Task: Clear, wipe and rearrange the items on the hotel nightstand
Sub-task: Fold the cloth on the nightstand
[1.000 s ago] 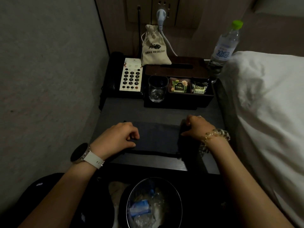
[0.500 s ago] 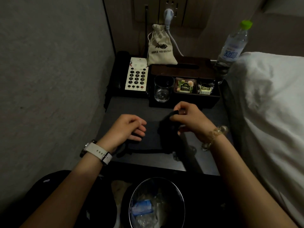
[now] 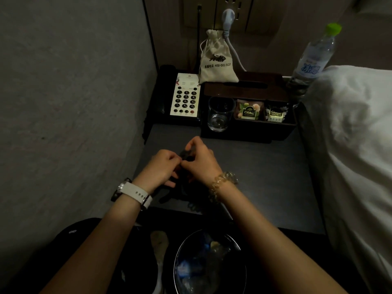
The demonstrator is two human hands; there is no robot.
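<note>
Gathered now into a dark bundle between both hands, where half a second back still half spread on the nightstand top (image 3: pixel 265 177); drawn close together over the front middle of that top, knuckles almost touching. Left to right: left hand (image 3: pixel 164 166), white-strapped watch at the wrist, fingers curled and pinching the near fold of the dark cloth (image 3: pixel 186 187); right hand (image 3: pixel 201 160), beaded bracelet at the wrist, fingers curled and gripping the upper fold, lifting it slightly. Looks soft, thin and limp, light enough for two fingertips, likely to sag and unfold if held at one corner only; best taken at matching edges or corners, then pressed flat to set each fold. Little risk of slipping, none of breaking. Behind, along the back row: glossy black telephone (image 3: pixel 182 98) with a pale keypad panel, hard plastic; cream drawstring pouch (image 3: pixel 217 60), coarse woven fabric, slumped and printed; clear drinking glass (image 3: pixel 219 115), smooth, fragile, standing in the dark organiser tray (image 3: pixel 250 134); two crinkly foil tea sachets (image 3: pixel 249 112) upright in the next compartments; thin-walled plastic water bottle (image 3: pixel 314 58) with a green cap, leaning beside white rumpled bedding (image 3: pixel 356 134). Below the front edge, round shiny waste bin (image 3: pixel 210 262) holding clear wrappers. Matte, flat, hard nightstand surface, apparently already wiped.
</note>
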